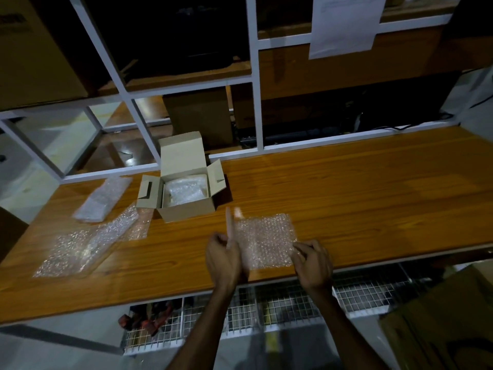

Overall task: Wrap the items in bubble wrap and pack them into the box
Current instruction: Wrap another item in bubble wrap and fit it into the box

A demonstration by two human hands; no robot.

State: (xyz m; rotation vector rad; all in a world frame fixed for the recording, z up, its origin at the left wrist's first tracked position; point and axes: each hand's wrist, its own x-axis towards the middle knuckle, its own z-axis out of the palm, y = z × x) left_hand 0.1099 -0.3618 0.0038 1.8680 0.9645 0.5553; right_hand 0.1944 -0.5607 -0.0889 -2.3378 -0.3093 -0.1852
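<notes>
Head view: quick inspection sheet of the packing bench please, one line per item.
Surface: wooden bench top, bare on its right side.
Job's things: open cardboard box holding a bubble-wrapped bundle; bubble wrap sheet between the hands.
Clutter: wrapped bundle and loose bubble wrap left of the box.
Grippers: left hand holds a slim pale item upright; right hand pinches the sheet's near right corner.
Cables: dark cables behind the bench.
Surroundings: white-framed shelving, wire baskets below.
</notes>
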